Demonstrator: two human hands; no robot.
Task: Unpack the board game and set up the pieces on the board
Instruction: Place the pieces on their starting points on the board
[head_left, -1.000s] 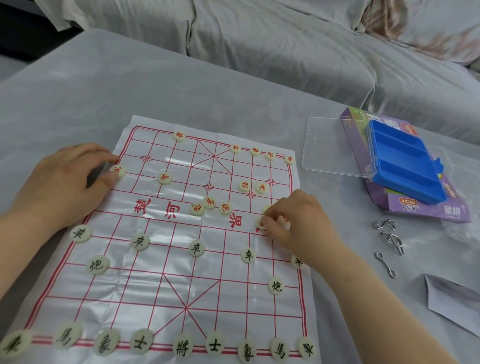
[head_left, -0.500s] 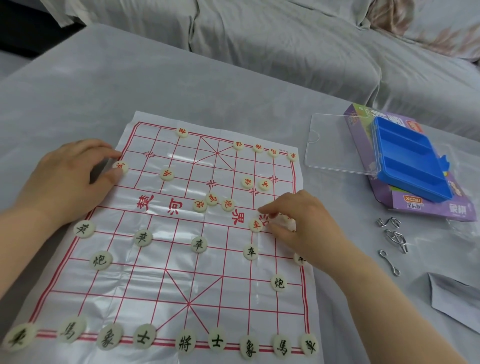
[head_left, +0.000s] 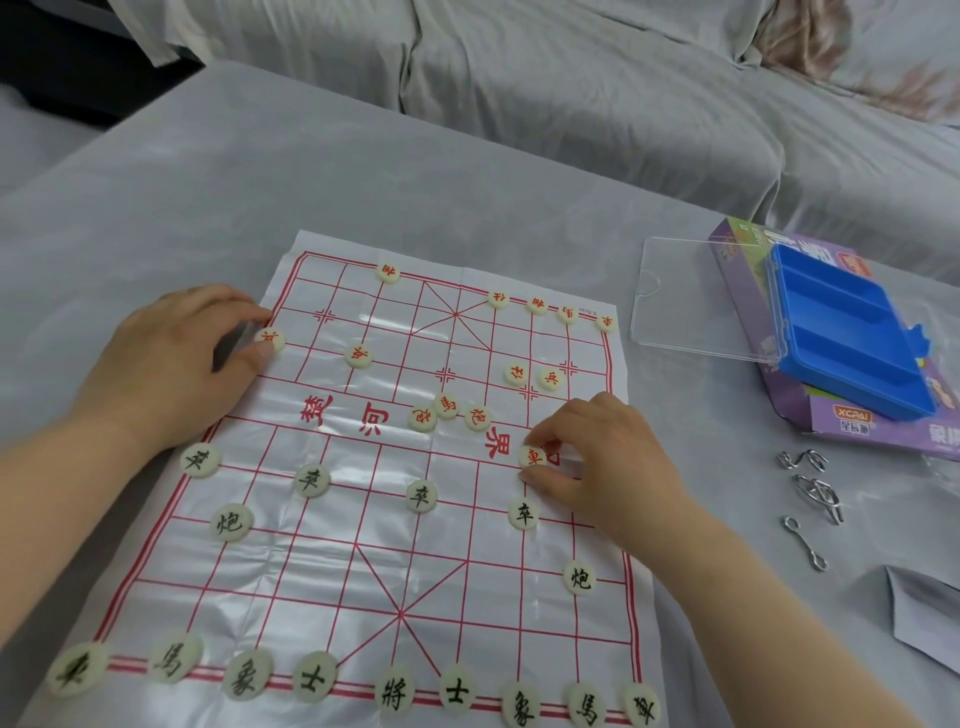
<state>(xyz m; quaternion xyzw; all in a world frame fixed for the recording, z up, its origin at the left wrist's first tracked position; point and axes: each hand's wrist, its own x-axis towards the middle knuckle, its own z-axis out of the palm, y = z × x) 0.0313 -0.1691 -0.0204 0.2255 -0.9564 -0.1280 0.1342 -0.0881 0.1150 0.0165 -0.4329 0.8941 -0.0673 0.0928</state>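
The right hand pinches a red piece between forefinger and thumb, on the board at the river's right end. The left hand lies on the board's left edge, thumb and forefinger curled either side of an edge piece, apparently gripping it, though blur hides the contact. 9 black pieces line the near edge. Other red pieces sit scattered across the far half. To the right, a blue tray rests on a purple box, beside a clear lid. Metal rings lie nearer.
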